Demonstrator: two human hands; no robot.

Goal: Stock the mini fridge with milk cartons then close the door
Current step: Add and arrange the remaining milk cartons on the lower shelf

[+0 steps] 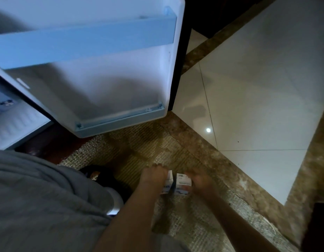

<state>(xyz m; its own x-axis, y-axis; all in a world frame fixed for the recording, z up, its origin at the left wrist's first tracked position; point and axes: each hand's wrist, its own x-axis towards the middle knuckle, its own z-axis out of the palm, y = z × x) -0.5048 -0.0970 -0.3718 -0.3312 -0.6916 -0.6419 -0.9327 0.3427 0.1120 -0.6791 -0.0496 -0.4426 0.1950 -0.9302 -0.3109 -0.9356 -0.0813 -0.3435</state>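
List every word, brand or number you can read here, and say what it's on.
No text can be read.
Blue print on the left milk carton: too blurred to read.
Blue print on the right milk carton: too blurred to read.
Markings on the sticker inside the mini fridge: too blurred to read.

head cam | steep downward, forward | close above open fridge door [95, 70] and floor [257, 88] | single view

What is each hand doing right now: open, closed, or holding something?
Left hand: fingers curled round the left milk carton on the rug.
Right hand: grips the right milk carton beside it.
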